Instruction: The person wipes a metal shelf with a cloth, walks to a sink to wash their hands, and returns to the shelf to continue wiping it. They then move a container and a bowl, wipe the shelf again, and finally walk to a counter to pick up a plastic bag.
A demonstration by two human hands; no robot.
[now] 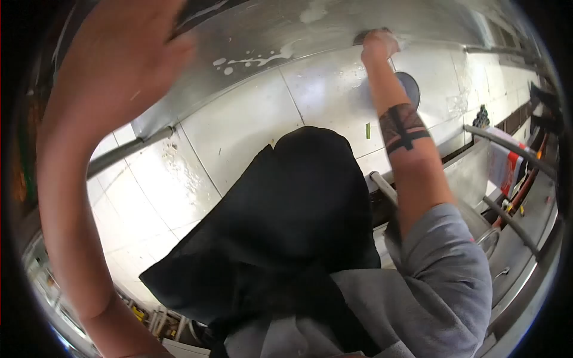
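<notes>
My left hand looms large and blurred at the upper left, close to the camera; its fingertips are cut off or lost in blur. My right hand reaches to the edge of a metal surface at the top. Its fingers are closed, and beside them shows a dark patch too small to identify. White foamy splashes lie on the metal, left of my right hand. A black apron hangs below, between my arms.
Wet white floor tiles lie beneath, with a green scrap on them. A dark round object is partly behind my right forearm. Metal rails and a red and white item stand at the right.
</notes>
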